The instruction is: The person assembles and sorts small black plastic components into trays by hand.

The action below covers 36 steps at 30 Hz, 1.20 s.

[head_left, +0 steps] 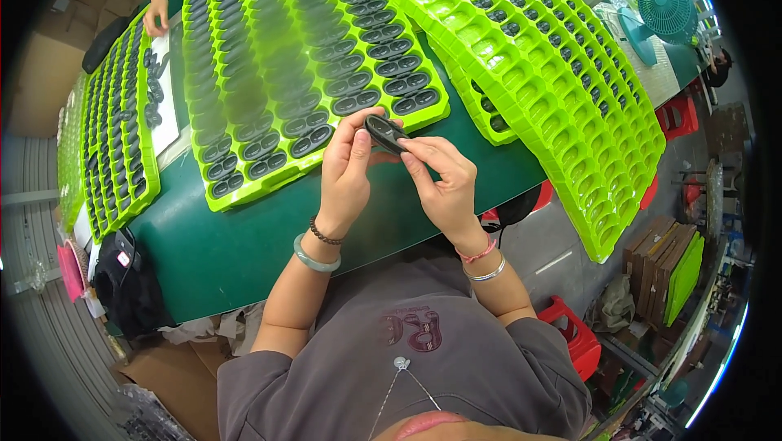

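In front of my chest, both hands hold up one black oval plastic piece (384, 133), tilted, above the near edge of a bright green tray (295, 171). My left hand (349, 166) pinches its left side between thumb and fingers. The right hand (444, 176) grips its lower right end with the fingertips. Rows of similar black pieces, each with two rounded hollows, fill much of the tray. Part of the tray's middle looks hazy, so its cups there cannot be made out.
Another green tray (562, 136), partly filled with black pieces, lies tilted over others at right. A narrower tray (147, 193) stands left, beside loose pieces on a white sheet (167, 127). Another person's hand (157, 16) reaches there. The green table (326, 233) carries a fan (668, 8).
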Motion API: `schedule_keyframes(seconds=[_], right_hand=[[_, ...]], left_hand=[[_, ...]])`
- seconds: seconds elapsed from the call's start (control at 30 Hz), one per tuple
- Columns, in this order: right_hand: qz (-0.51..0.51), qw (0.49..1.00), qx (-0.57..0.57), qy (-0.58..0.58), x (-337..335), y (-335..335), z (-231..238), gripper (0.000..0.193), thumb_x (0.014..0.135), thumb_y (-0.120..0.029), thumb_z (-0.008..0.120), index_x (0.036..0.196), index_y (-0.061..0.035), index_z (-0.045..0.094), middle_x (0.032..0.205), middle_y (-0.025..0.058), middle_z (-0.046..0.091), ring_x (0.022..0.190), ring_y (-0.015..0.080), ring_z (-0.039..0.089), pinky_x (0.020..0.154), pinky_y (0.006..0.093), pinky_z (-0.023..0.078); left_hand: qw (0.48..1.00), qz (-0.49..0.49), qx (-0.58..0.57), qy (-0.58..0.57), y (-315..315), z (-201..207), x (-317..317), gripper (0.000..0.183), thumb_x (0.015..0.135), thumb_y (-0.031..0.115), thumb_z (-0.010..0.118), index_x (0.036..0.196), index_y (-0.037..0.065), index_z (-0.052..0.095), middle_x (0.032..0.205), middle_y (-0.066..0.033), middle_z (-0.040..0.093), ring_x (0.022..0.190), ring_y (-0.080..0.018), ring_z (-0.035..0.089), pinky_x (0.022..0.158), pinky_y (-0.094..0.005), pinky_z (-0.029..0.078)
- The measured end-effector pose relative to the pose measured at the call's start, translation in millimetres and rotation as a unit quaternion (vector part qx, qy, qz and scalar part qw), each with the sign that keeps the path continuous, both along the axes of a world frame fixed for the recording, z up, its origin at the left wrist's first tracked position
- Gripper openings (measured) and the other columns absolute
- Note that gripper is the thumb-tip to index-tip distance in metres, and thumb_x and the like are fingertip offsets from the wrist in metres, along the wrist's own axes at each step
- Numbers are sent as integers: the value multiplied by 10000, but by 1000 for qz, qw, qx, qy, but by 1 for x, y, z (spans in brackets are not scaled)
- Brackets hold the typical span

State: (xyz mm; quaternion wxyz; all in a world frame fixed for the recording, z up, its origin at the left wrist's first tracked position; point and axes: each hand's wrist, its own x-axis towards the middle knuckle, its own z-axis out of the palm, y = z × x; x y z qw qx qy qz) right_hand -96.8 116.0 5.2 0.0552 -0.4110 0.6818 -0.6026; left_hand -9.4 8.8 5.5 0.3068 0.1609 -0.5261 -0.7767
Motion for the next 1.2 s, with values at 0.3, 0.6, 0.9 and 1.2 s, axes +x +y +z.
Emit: schedule_keyframes(seconds=[0.3, 0.6, 0.9, 1.2], right_hand=[[3, 990, 63, 123, 1, 1, 6, 175, 758, -1, 660, 933, -9, 654, 812, 106, 605, 704, 207, 619, 608, 264, 493], [53, 991, 99, -73, -22, 2, -2, 157, 806, -19, 601, 954, 20, 635, 747, 104, 620, 665, 184, 612, 579, 276, 475], [56, 985, 148, 66, -20, -3, 5, 99, 773, 0, 597, 862, 23, 636, 741, 147, 610, 589, 255, 578, 527, 305, 439], [131, 929, 110, -328, -26, -1, 7, 187, 832, -74, 572, 973, 37, 624, 784, 137, 643, 609, 173, 628, 556, 265, 483]], left_hand=[[998, 28, -22, -42, 2, -1, 3, 213, 930, 64, 428, 1120, -26, 465, 1098, -152, 580, 927, -155, 592, 788, -291, 522], [973, 13, -147, -176, -3, 2, 8, 213, 887, 68, 536, 1063, -46, 573, 912, -91, 648, 782, -111, 618, 678, -234, 515], [935, 42, -249, -248, -5, 6, 11, 144, 818, 77, 620, 914, -27, 647, 710, -113, 672, 636, -139, 661, 560, -229, 489], [964, 63, -174, -189, -3, 3, 7, 157, 848, 42, 583, 968, -50, 624, 793, -90, 673, 674, -146, 664, 602, -223, 514]])
